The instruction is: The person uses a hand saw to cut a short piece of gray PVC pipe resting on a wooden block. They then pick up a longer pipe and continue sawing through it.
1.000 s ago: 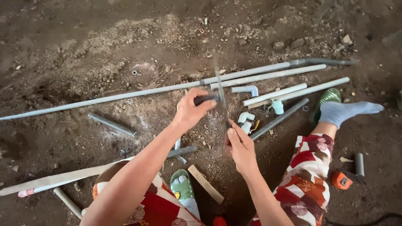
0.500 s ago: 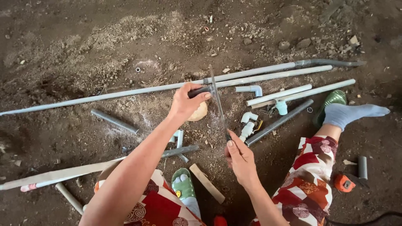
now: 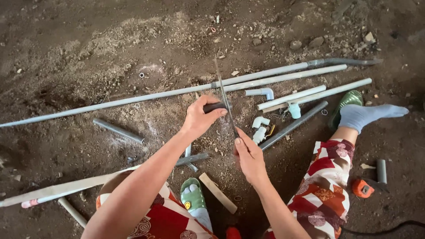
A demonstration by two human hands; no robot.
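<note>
Gripped: thin grey metal saw blade (image 3: 225, 102), dark handle end in left hand (image 3: 200, 118), near tip seemingly pinched by right hand (image 3: 249, 156), now lifted off long grey plastic pipe (image 3: 133, 100) since a second ago, over dirt floor.

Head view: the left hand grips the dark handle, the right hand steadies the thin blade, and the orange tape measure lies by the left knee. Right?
Not quite. The head view shows the orange tape measure on the dirt beside the right leg, not the left knee. The rest holds: the left hand grips the dark handle and the right hand steadies the thin blade.
</note>
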